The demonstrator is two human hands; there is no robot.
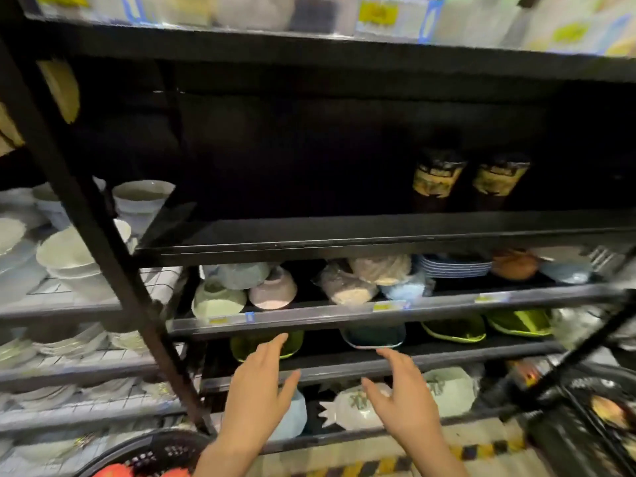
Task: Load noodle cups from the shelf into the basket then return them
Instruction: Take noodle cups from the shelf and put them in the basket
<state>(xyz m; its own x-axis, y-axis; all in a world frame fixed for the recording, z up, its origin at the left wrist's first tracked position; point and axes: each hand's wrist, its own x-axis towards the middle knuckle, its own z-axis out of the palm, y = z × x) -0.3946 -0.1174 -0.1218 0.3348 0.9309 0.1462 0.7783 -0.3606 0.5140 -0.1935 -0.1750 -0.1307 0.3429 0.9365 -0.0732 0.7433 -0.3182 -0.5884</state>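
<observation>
Two dark noodle cups with yellow labels [438, 179] [499, 180] stand upright at the back right of a black shelf board [309, 235]. Below them my left hand [260, 390] and my right hand [402, 395] are raised side by side with straight fingers, holding nothing, in front of the lower shelves. A black basket [155, 452] shows at the bottom left edge, with red things in it, blurred. The left part of the noodle shelf is dark and bare.
Lower shelves carry bowls [272, 287], bagged goods [364, 280], stacked plates [454, 266] and green dishes [454, 328]. White bowls and plates [65, 256] fill the rack at left. A black post [89, 235] slants between the racks. Another black basket [599, 407] sits at right.
</observation>
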